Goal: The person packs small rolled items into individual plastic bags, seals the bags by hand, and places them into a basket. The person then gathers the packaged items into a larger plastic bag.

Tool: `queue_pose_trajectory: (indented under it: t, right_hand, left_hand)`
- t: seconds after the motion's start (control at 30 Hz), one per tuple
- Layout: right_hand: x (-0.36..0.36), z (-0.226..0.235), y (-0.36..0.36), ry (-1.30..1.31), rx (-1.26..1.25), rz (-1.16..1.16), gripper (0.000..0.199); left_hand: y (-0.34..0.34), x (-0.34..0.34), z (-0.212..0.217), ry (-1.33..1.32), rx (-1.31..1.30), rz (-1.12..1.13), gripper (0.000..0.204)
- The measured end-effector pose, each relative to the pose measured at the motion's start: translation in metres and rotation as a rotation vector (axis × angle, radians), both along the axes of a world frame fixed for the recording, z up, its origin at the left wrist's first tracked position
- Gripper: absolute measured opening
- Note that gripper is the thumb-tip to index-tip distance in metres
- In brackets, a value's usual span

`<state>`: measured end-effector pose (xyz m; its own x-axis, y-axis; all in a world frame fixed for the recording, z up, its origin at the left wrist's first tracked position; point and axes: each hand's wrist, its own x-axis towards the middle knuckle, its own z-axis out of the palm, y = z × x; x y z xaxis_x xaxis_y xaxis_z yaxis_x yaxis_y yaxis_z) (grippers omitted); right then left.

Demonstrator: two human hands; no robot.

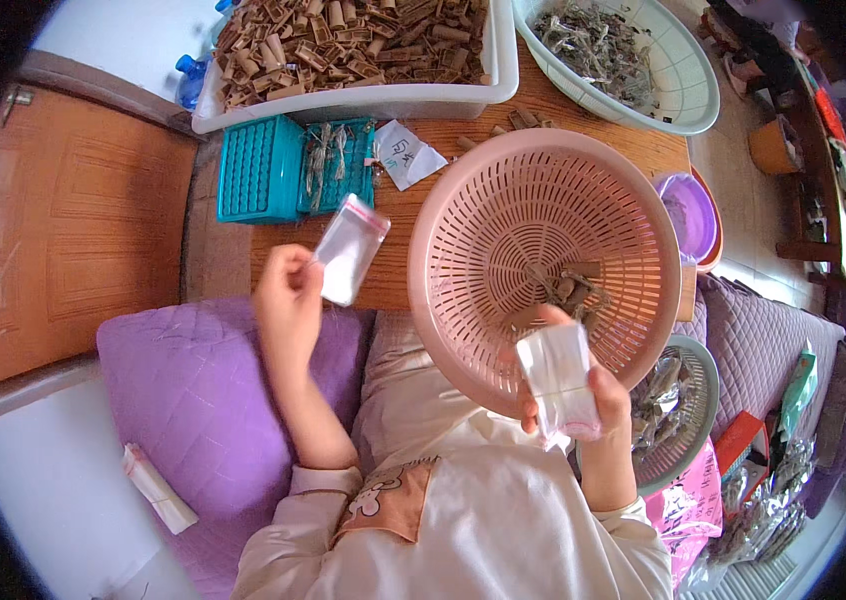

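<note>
The left hand [288, 300] is pinching one small clear bag [348, 248] by its lower corner, its grip clamped on the plastic between thumb and fingertips, and is holding the bag up over the near edge of the worktop [413, 215]. The right hand [583, 400] is gripping a stack of bags [558, 380], fingers closed around it, just in front of the lower rim of the pink colander [543, 250]. The colander is tilting toward the person and is carrying a few brown sticks [568, 290] near its bottom. Behind it, a white tub [363, 100] is sitting heaped with more brown pieces, and a pale green basin [688, 80] is holding greyish dried bits. A teal tray [263, 170] is lying on the worktop just beyond the single bag. A purple cushion [203, 390] is lying under the left forearm.
</note>
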<state>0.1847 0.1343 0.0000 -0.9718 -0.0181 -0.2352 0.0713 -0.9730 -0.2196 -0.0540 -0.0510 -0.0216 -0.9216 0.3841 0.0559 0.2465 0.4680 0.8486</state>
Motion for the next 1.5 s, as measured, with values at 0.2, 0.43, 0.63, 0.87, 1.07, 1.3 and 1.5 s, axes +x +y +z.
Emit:
queue_pose_trajectory:
  t: [0.2,0.43,0.63,0.87,1.07,1.3,1.5]
  right_hand:
    - [-0.018,0.002,-0.009,0.042,-0.051,-0.161,0.066]
    - [-0.026,0.007,-0.011,-0.021,0.043,-0.014,0.07]
    - [-0.027,0.022,-0.02,0.126,0.416,0.369,0.085]
    - [-0.033,0.029,-0.021,0.15,0.267,0.396,0.09]
    - [-0.045,0.034,-0.026,-0.022,0.482,0.331,0.072]
    - [-0.048,0.04,-0.02,-0.094,0.701,0.381,0.048]
    - [-0.046,0.043,-0.02,-0.033,0.742,0.382,0.048]
  left_hand:
    - [0.02,0.009,-0.08,0.017,-0.202,0.009,0.014]
    - [0.03,0.053,0.01,-0.065,0.126,-0.26,0.027]
    - [0.028,0.084,0.059,0.046,-0.195,-0.748,0.021]
    - [-0.02,0.079,0.078,-0.286,0.12,-0.423,0.011]
    - [-0.01,0.087,0.074,-0.431,0.207,-0.308,0.02]
    - [-0.007,0.088,0.071,-0.516,0.147,-0.406,0.026]
    - [-0.008,0.086,0.069,-0.509,0.157,-0.464,0.031]
